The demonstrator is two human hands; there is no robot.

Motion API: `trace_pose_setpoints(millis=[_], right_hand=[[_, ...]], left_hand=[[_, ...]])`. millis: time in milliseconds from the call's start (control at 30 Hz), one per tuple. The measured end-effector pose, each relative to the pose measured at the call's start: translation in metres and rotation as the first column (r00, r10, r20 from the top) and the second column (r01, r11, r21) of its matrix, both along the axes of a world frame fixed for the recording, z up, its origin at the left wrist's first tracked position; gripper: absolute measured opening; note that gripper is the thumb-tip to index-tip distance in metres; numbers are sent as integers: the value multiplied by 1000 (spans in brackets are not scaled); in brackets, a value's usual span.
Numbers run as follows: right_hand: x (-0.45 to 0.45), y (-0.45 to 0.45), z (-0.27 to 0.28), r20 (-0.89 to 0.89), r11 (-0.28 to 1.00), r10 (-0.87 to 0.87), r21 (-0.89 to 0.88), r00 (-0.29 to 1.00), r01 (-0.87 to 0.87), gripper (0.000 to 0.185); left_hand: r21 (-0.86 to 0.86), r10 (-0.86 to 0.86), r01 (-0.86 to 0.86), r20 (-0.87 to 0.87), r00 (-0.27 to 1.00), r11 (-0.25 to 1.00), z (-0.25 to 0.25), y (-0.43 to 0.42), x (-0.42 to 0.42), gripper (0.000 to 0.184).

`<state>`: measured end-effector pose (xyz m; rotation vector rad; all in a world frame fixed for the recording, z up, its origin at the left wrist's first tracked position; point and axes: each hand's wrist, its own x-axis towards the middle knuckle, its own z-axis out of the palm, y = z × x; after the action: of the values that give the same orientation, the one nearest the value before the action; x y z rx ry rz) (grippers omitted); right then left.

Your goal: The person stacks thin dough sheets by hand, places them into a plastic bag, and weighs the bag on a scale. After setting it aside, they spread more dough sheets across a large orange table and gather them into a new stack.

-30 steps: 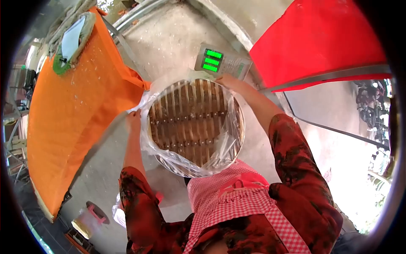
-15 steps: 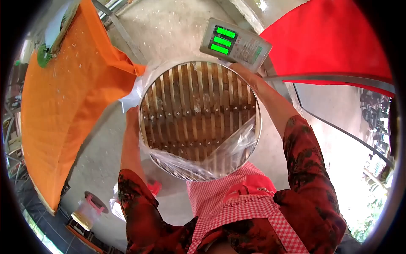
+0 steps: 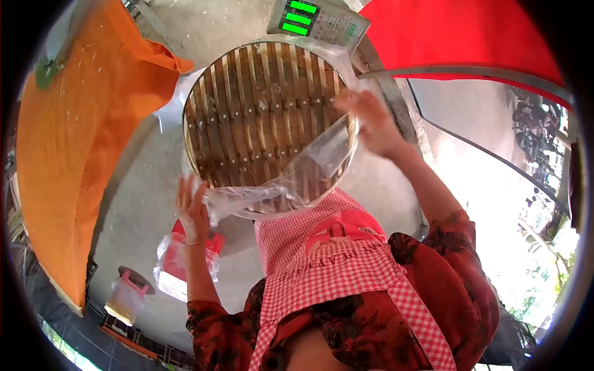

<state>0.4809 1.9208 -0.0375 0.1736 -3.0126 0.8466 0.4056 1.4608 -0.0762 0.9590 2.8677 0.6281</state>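
2 cloth covers flank the work area: an orange cloth point(image 3: 93, 130) on the person's left and a red cloth point(image 3: 464, 37) on the right. A checked apron point(image 3: 322, 272) covers the person's front, at the near side of the work.

1 round slatted tray point(image 3: 247, 117) lies directly in front of the person, between the hands, its near edge just beside the apron. Its outline is circular, so no long axis applies; the slats run from far to near, crossed by 2 rows of rivets. The support beneath is hidden.

Clear plastic film point(image 3: 315, 161) lies over the near part of the tray. Its gathered band runs obliquely, from the near-left edge up to the right rim. A scale point(image 3: 322, 25) with 3 green displays stands just beyond the far rim.

Right hand point(image 3: 374, 127): located at the right rim, nearer the tray; the tray lies to its left. Fingers extend inward; motion blur prevents telling whether the grip pinches film. Left hand point(image 3: 193, 213): located outside the near-left rim, just beside the film's left end; the tray lies to its right and farther out. Grip spread, fingers apart; contact with the film cannot be confirmed.
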Motion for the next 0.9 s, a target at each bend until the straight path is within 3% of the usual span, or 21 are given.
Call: trace_pose_setpoints(millis=[67, 100, 233, 300, 400, 433, 467, 500, 567, 667, 700, 733, 767, 800, 833, 867, 900], right_hand=[[14, -27, 10, 162, 979, 178, 69, 971, -191, 63], [23, -29, 8, 150, 970, 221, 64, 964, -233, 56], [68, -16, 2, 444, 912, 305, 118, 843, -392, 41], [100, -13, -6, 537, 862, 337, 155, 774, -483, 33], [130, -20, -62, 252, 907, 325, 190, 912, -376, 29], [126, -31, -74, 372, 892, 315, 199, 873, -406, 28], [125, -44, -83, 586, 804, 306, 262, 750, -534, 36], [127, -56, -104, 483, 823, 330, 274, 811, -498, 40], [141, -73, -139, 327, 869, 315, 277, 891, -409, 50], [165, -67, -158, 417, 874, 296, 245, 859, -420, 49], [152, -68, -131, 747, 825, 190, 231, 637, -517, 48], [162, -65, -136, 664, 848, 168, 279, 729, -450, 46], [172, -54, -147, 561, 869, 158, 311, 813, -384, 43], [173, -44, -157, 474, 908, 215, 224, 854, -354, 39], [157, -49, -139, 613, 882, 216, 211, 760, -421, 38], [159, -53, -137, 528, 876, 214, 269, 822, -401, 40], [161, -58, -128, 390, 872, 261, 297, 883, -389, 43]], left_hand=[[168, -101, 61, 240, 965, 984, 7, -1, 11, 37], [228, -138, 55, 366, 920, 972, 12, -2, 13, 29], [61, -160, 150, 493, 855, 987, 42, 6, 30, 31], [-6, -219, 242, 400, 890, 970, 41, 12, 56, 34], [-120, -248, 306, 349, 904, 945, 18, 12, 80, 37], [-164, -254, 322, 335, 907, 933, 10, 11, 82, 36], [-209, -260, 336, 320, 911, 918, 2, 7, 86, 36], [-291, -251, 359, 349, 903, 887, -9, -2, 94, 36], [-300, -206, 293, 289, 935, 908, -28, -17, 101, 38], [-266, -163, 248, 303, 939, 932, -66, -22, 102, 40], [-236, -134, 221, 335, 933, 946, -84, -19, 106, 39], [-214, -98, 185, 363, 927, 959, -91, -19, 107, 38], [-84, -49, 92, 419, 907, 992, -88, -11, 108, 36], [38, 2, -23, 469, 883, 999, -83, -1, 108, 34], [206, 99, -240, 527, 844, 949, -86, 0, 113, 28], [361, 164, -439, 588, 792, 823, -96, -1, 117, 24], [432, 199, -700, 754, 626, 569, -108, -4, 125, 20]])
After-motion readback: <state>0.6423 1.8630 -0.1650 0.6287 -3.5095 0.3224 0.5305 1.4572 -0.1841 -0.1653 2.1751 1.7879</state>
